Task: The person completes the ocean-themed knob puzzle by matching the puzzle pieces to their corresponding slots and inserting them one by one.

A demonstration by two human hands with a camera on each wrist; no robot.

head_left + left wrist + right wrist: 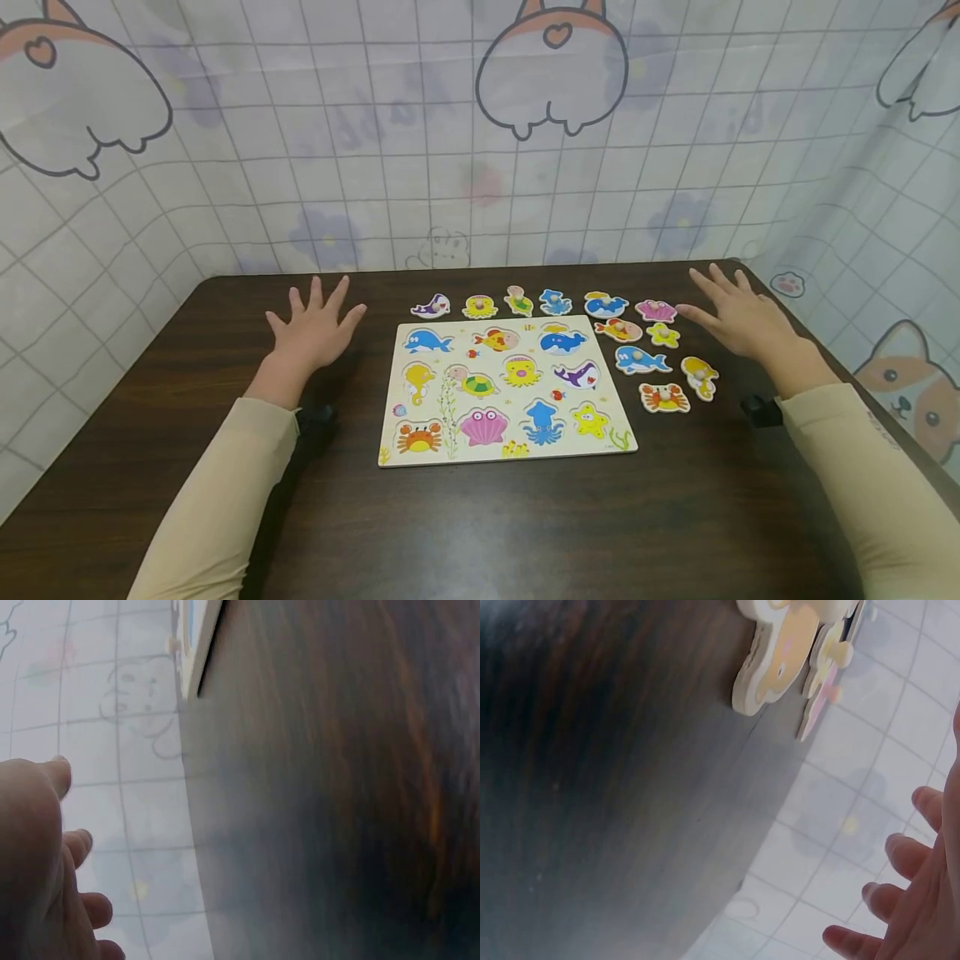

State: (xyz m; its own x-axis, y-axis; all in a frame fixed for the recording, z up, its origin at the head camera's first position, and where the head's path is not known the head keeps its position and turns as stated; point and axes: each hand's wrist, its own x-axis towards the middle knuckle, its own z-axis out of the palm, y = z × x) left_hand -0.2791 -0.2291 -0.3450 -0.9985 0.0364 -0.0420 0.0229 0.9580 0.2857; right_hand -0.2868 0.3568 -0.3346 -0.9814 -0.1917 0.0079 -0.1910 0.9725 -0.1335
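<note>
While the left hand [311, 329] and right hand [742, 323] splayed wide, empty, the knobbed pink wooden shell [656, 312] lay right of the cream rectangular board [462, 334]; a careless right-hand sweep risked displacing it.

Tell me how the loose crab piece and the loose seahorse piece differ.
The crab piece is mainly orange-red, while the seahorse piece is mainly yellow. The crab piece is broad; the seahorse piece is long and narrow. The seahorse piece lies nearer the right hand than the crab piece does. Both lie on the dark table, off the board.
</note>
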